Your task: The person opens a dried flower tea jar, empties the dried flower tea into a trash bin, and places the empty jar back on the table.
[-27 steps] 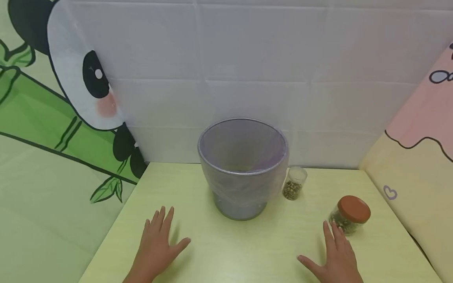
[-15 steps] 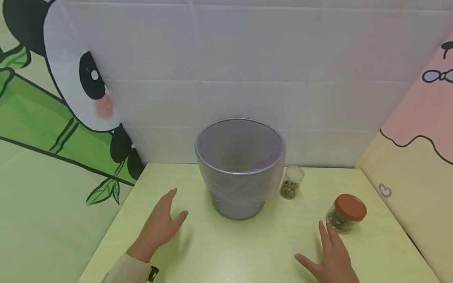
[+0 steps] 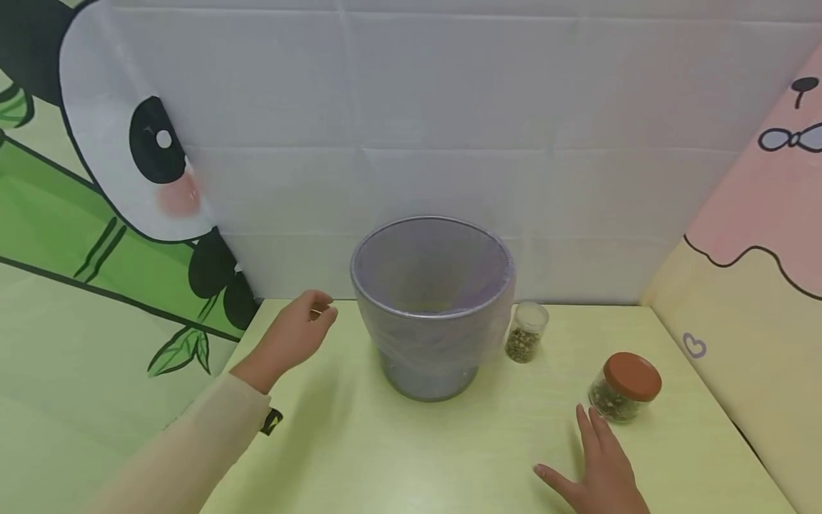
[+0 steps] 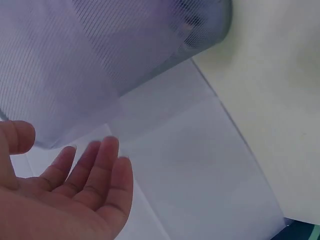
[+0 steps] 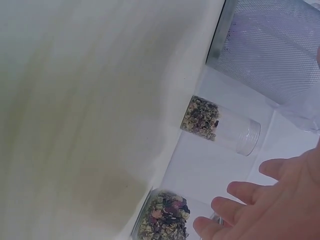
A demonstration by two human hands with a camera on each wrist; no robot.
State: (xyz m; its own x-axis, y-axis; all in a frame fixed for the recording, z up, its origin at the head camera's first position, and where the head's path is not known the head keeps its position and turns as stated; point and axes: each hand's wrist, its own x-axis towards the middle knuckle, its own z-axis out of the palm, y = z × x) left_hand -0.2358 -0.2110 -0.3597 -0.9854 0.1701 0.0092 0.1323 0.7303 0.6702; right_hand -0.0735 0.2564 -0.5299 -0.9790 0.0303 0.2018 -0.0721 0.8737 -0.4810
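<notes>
A silvery mesh wastebasket (image 3: 430, 378) stands upright toward the back of the table. A thin, see-through plastic bag (image 3: 427, 343) lines it and drapes over its rim. My left hand (image 3: 292, 339) hovers left of the basket, apart from it, fingers loosely bent. The left wrist view shows that palm bare, beside the mesh wall (image 4: 140, 45). Over the front right of the table, my right hand (image 3: 600, 467) holds nothing; its fingers are spread. Just beyond its fingertips is a squat glass jar (image 3: 613, 403) with an orange-brown lid, containing dried flowers.
A small clear jar (image 3: 526, 339), partly filled with dried bits, stands right of the basket. The pale yellow table (image 3: 411, 457) ends at a white sheet (image 3: 449, 93) behind. Printed cloth hangs on both sides, with a panda (image 3: 109, 143) at left.
My left hand has moved up and forward to beside the basket, its fingers bending from spread to loosely curled. My right hand stays nearly in place. The view shifts slightly.
</notes>
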